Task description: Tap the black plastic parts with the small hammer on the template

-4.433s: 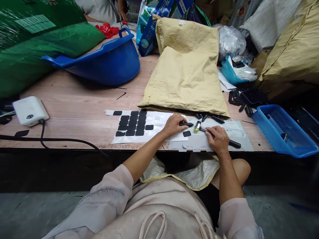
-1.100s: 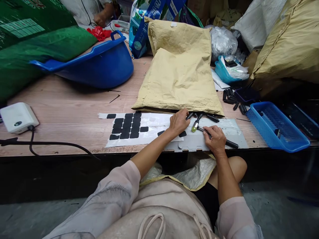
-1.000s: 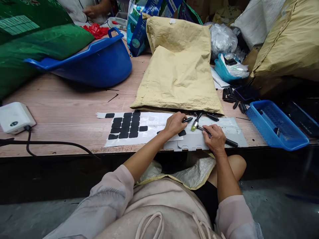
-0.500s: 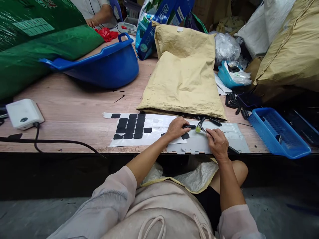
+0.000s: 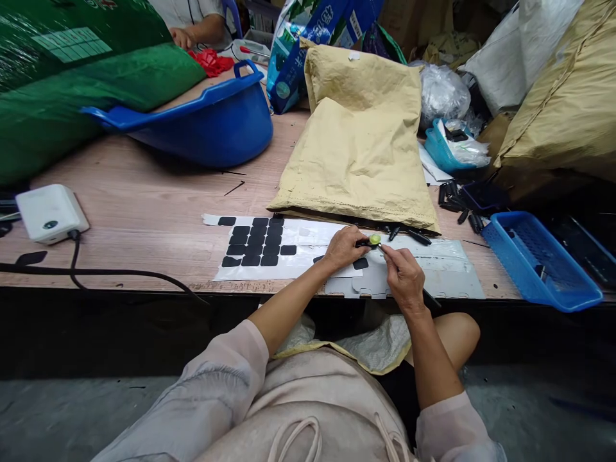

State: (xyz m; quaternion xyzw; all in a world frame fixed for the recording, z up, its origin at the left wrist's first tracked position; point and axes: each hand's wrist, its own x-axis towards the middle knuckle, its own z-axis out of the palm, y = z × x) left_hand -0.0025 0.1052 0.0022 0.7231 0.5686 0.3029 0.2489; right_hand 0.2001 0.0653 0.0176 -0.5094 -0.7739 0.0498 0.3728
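My left hand (image 5: 344, 248) is closed on a small black part (image 5: 363, 243) over the white sheet. My right hand (image 5: 405, 276) grips a thin dark-handled tool, its tip close to the black part. A small yellow-green round piece (image 5: 374, 239) sits where the two hands meet; what bears it is too small to tell. Rows of black rounded patches (image 5: 253, 240) lie on the white sheet (image 5: 303, 265) to the left. Several black pieces (image 5: 418, 237) rest just beyond my hands.
A tan sack (image 5: 360, 141) stands behind my hands. There are a blue basin (image 5: 206, 128) at the back left, a blue basket (image 5: 543, 263) at the right and a white box (image 5: 52, 213) with a cable at the left. Another person's hand (image 5: 181, 38) shows at the back.
My right hand has moved left, bringing its tool to the black part in my left hand. The yellow-green piece has also shifted left, up against that part.
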